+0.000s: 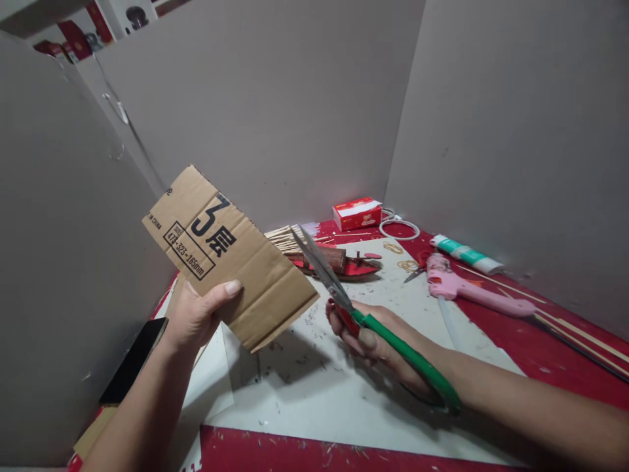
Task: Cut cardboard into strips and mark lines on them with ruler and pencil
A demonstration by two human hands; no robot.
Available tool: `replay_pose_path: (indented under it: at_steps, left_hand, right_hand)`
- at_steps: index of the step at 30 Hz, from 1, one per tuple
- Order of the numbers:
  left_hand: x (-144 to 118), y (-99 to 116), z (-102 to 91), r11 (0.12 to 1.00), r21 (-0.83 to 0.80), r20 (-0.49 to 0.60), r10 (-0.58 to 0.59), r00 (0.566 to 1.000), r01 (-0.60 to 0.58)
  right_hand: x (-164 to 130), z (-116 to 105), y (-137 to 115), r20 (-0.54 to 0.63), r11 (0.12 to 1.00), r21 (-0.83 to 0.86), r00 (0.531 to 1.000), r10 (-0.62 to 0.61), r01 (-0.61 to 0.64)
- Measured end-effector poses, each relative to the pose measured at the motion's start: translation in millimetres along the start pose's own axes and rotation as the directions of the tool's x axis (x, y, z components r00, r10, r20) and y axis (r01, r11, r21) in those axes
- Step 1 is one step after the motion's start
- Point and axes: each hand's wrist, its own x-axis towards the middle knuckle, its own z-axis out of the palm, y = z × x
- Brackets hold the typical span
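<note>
My left hand [196,314] holds a brown cardboard piece [230,252] by its lower edge, thumb on the printed face, lifted above the table. The print shows a large "3" and a size label. My right hand [378,337] grips green-handled scissors [344,298]. Their steel blades are nearly closed and point up and left, toward the cardboard's right edge, just apart from it.
A white sheet [319,387] speckled with scraps covers the red table [515,334]. On it lie a pink glue gun [462,285], a white-green tube [464,252], a red box [357,213], a bundle of wooden sticks [285,237] and a black phone [132,360]. Grey boards [275,105] wall the space.
</note>
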Motion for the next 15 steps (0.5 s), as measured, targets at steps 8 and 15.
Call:
replay_pose_path:
  at_steps: [8,15]
  left_hand:
    - [2,-2,-2.8,1.0,0.014,-0.009,0.021,1.0,-0.021]
    - [0,-4,-0.3,0.999,0.014,-0.001,-0.033,0.999,0.033]
  right_hand:
    - [-4,1,7,0.053,0.974,-0.209,0.996,-0.076,0.085]
    - [-8,3,15,0.026,0.988,-0.148,0.999,-0.039,0.043]
